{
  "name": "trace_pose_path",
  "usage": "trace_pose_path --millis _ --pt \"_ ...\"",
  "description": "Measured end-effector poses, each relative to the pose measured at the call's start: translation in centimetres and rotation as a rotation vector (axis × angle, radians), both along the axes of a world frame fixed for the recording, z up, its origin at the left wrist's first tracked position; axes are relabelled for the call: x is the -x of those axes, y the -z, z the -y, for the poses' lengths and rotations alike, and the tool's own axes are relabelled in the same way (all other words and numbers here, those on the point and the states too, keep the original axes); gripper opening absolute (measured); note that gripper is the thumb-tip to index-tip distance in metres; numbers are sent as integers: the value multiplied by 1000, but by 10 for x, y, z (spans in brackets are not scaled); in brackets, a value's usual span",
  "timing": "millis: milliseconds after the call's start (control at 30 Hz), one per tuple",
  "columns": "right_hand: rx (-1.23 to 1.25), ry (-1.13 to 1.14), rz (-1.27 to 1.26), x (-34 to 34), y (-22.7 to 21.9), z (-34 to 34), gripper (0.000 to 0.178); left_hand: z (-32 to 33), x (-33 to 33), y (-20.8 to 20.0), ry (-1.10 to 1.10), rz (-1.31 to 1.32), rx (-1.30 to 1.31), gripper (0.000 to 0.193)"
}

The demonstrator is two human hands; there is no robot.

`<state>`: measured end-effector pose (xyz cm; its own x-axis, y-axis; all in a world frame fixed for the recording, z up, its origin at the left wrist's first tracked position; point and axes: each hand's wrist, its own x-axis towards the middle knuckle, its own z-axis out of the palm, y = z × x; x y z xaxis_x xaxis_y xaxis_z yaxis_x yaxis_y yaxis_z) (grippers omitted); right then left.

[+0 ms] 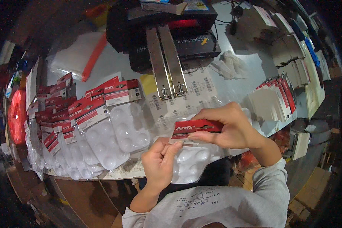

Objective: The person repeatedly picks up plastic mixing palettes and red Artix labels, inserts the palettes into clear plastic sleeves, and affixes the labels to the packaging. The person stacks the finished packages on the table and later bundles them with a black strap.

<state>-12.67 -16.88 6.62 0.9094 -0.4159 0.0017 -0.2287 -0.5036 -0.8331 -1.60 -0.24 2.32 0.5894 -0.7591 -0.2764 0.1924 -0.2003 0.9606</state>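
Just below the centre of the frame, I see two bare hands at the near edge of a grey table (114, 64). The right hand (230, 129) holds a red header card (182, 128), thumb across its front and fingers tucked behind, the card tilted slightly. The left hand (158, 163) is curled narrow, thumb against fingertips, touching the card's lower left corner; I cannot tell whether it pinches the card or something beneath. Directly under the card, partly behind the left hand, is a white palette (192, 163) with round wells (I cannot make out where its wrapping ends). Across the left of the frame, bagged palettes (133, 127) with red-and-white cards overlap in a broad spread. At right, a row of more header cards (273, 100) leans together. At upper centre I see a black machine (121, 28) with two parallel metal rails (155, 57) pointing toward the hands, their near ends over sheets of labels (197, 89). A crumpled whitish piece (231, 65) lies to their right; clear plastic sheets (70, 55) with a red strip (94, 57) lie upper left.
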Motion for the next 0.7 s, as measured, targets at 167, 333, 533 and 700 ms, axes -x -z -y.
trace_pose_path --millis 167,333,533,700 --pt "-22 17 67 -1 -1 0 28 0 2 1 -33 104 1 17" --pt "-57 327 -50 9 1 6 26 1 -5 11 -218 118 97 21" --pt "-779 265 -273 23 16 -4 24 2 -13 17 -254 50 155 19" --pt "-872 353 -155 26 24 -22 19 2 -10 17 -303 58 135 22"
